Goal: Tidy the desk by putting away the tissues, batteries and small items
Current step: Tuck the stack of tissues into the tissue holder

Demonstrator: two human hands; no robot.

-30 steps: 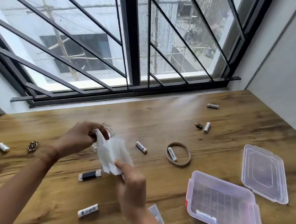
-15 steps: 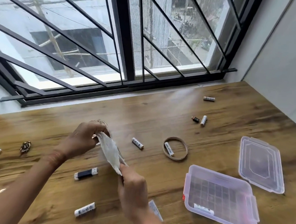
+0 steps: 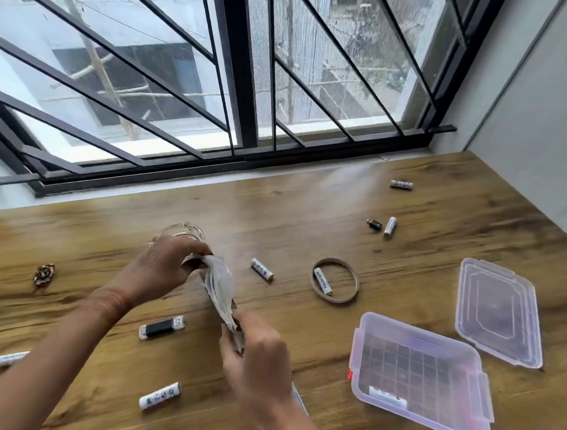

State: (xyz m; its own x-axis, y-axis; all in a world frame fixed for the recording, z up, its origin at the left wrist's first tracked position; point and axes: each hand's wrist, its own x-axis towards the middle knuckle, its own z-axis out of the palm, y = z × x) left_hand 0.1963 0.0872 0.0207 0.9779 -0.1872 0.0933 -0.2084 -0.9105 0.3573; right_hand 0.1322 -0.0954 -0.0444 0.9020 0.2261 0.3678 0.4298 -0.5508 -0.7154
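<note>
A white tissue is stretched above the wooden desk between both hands. My left hand pinches its upper end, my right hand grips its lower end. A clear glass stands just behind my left hand. White batteries lie scattered: one in the middle, one inside a tape ring, two at the back right, others near the front left. A clear plastic box at the front right holds one battery.
The box's lid lies beside it to the right. A black USB stick, a small black adapter and a brown ornament lie on the desk. A barred window runs along the back, a grey wall on the right.
The tissue has gone from spread open to folded and narrow, drawn taut between the hands. My right hand has shifted slightly right and down.
</note>
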